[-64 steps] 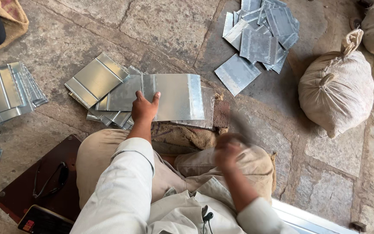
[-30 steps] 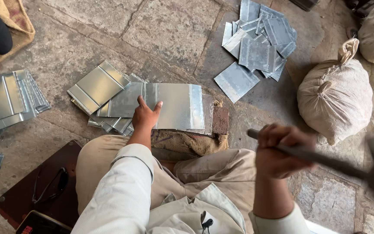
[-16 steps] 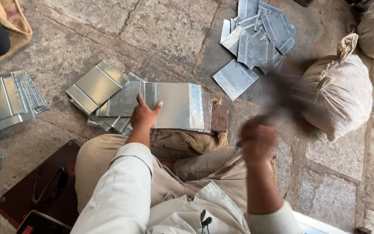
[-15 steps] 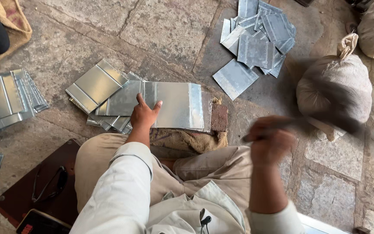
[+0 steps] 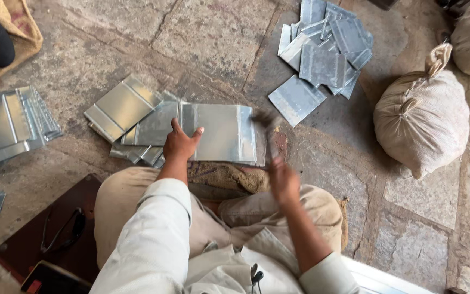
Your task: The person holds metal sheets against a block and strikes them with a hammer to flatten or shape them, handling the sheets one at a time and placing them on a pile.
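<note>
Stone-slab floor, cracked and dusty; bare paving ahead between heaped cut sheets and a tied sack; the folded grey metal sheet lies before the knees; left hand pressed flat on it, fingers spread; right hand gripping a blurred hammer at the sheet's right edge.

Left arm extended forward, white sleeve to the wrist. Left hand palm down, fingers together, thumb spread to the right, pressing flat. Right arm bent at the elbow, forearm bare, sleeve pushed up. Right hand motion-blurred, fingers curled in a closed grip, knuckles up. Hands apart, the right nearer the body. Legs folded beneath.
</note>
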